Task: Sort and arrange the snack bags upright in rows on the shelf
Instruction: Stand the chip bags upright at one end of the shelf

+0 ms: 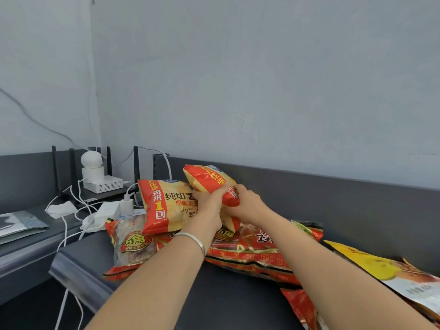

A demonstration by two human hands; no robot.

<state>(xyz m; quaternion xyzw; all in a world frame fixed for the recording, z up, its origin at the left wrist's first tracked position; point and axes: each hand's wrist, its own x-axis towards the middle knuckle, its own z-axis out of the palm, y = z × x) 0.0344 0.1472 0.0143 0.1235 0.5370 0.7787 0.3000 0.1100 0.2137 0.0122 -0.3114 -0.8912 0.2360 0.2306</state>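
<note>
A red-and-yellow chip bag (pixel 209 179) is held just above the middle of the frame, over the heap at the back of the shelf (pixel 226 303). Its long axis slants from upper left down to lower right, with the sealed end pointing up-left toward the grey back panel (pixel 333 206) and the printed face turned to the camera. The left hand (pixel 209 206) clasps its lower part from the left and the right hand (pixel 247 203) from the right, the fingers of both curled round the foil. Most fingertips are hidden, and the hands cover the bag's lower end, so it cannot be told whether the yellow-and-red scrap below them belongs to it. Just to the left, a 2nd chip bag (pixel 164 206) of the same kind stands nearly upright, its right part hidden behind the left hand. Beneath both lie flat red snack packs (pixel 252 256), overlapping and partly covered by the forearms. At the right a yellow bag (pixel 366 260) lies flat, cut off by the frame's edge. Bare dark shelf surface shows in the lower middle between the forearms, and its front edge runs across the lower left. A silver bracelet (pixel 194 241) circles the left wrist. At the left, past the shelf's end, a white box (pixel 104 185) sits among black antennas and white cables (pixel 71 225).
</note>
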